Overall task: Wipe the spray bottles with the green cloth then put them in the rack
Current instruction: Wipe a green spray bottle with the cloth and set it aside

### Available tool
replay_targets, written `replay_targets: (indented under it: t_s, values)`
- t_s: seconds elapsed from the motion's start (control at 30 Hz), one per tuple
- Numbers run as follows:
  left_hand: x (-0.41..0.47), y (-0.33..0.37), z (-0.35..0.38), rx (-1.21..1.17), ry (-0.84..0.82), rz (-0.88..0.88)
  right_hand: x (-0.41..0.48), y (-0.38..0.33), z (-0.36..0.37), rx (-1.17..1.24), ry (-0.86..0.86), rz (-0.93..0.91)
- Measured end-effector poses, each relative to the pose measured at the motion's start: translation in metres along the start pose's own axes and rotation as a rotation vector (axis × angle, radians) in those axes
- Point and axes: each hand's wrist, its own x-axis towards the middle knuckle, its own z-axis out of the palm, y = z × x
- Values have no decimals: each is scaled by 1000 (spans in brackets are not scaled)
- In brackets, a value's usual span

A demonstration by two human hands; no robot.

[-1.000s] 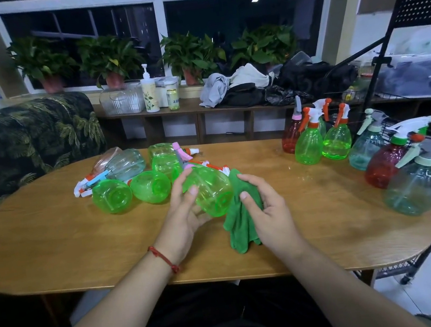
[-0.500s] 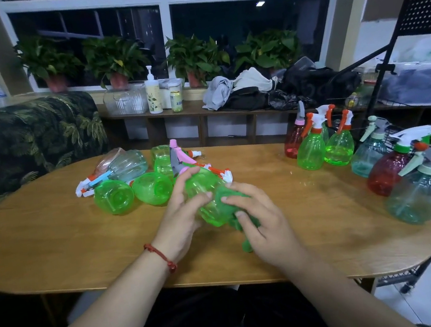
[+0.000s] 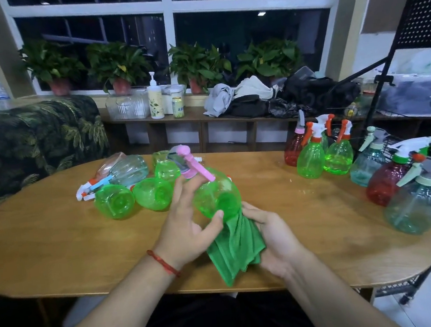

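Over the near edge of the wooden table (image 3: 54, 247), the right hand (image 3: 274, 232) grips a bunched green cloth (image 3: 234, 246) against the base of a green spray bottle (image 3: 216, 196). The left hand (image 3: 188, 231) curls around that bottle, which is tilted above the table. Farther across, on the table's left, more bottles (image 3: 114, 201) lie on their sides. Other bottles (image 3: 318, 154) stand upright at its right end, by the black rack (image 3: 426, 20).

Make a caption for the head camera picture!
Left hand holds a green spray bottle; right hand holds the green cloth under it.
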Motion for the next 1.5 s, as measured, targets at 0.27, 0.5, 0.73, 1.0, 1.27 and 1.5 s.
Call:
replay_targets:
  t_s: [0.27, 0.5, 0.73, 1.0, 1.27, 1.5]
  values:
    - [-4, 1, 5, -67, 29, -34, 10, 16, 1, 25, 31, -28]
    - [0, -17, -8, -71, 68, -242, 3, -11, -13, -51, 21, -154]
    - [2, -8, 13, -194, 88, -313, 15, -6, -11, -113, 81, -241]
    - [-1, -8, 26, -336, 23, -409, 18, 8, -22, -118, 124, -389]
    - [-6, -9, 30, -273, -51, -404, 14, -55, -10, -896, 294, -1068]
    - [-9, -7, 29, -288, -54, -420, 65, -62, -2, -1712, -1, -1236]
